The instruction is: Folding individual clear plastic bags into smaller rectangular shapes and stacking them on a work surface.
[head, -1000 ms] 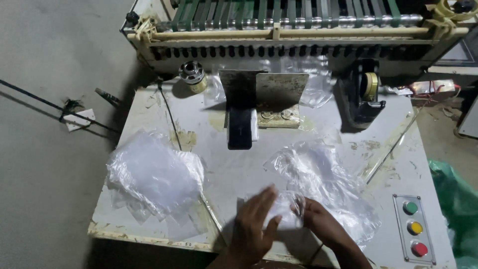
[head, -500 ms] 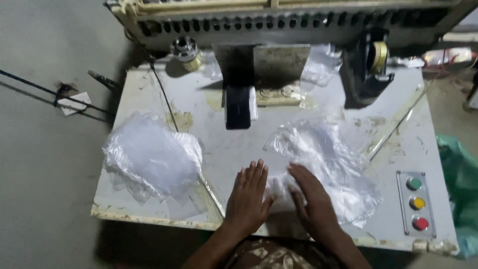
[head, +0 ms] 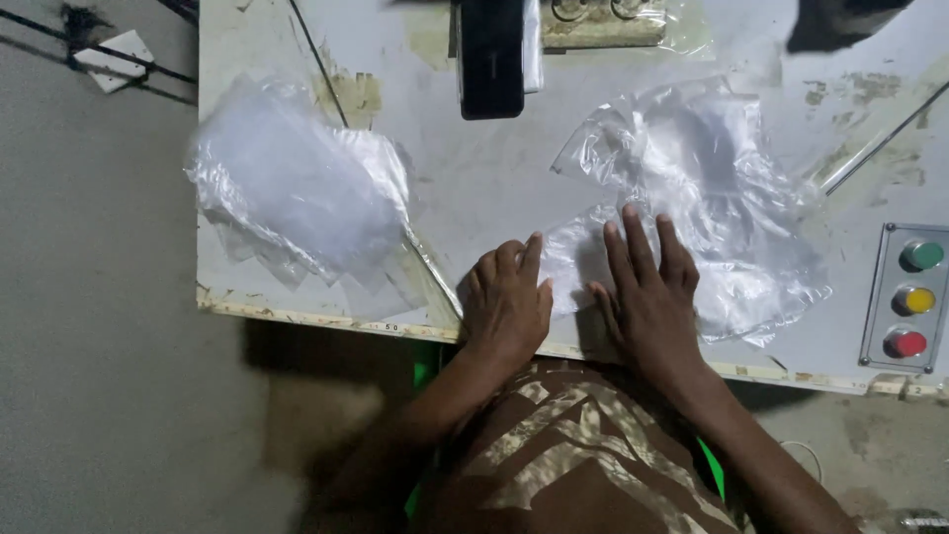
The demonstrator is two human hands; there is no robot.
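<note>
You had bare table (head: 474, 178) betw. the two plastic heaps: a clear lane ran from your left hand (head: 506, 302) up toward the black block (head: 491, 57), which closed off the far end at centre. To the left, the stacked clear bags (head: 297, 193) covered most of that side right to the table edge, w/ a thin rod (head: 321, 59) slanting along beside them; to the right, the crumpled clear film (head: 707, 188) filled the space around and beyond your right hand (head: 647, 292). Further right, a second rod (head: 880, 143) lay diagonal and the button panel (head: 911, 297) w/ green, yellow, red knobs blocked the corner.
</note>
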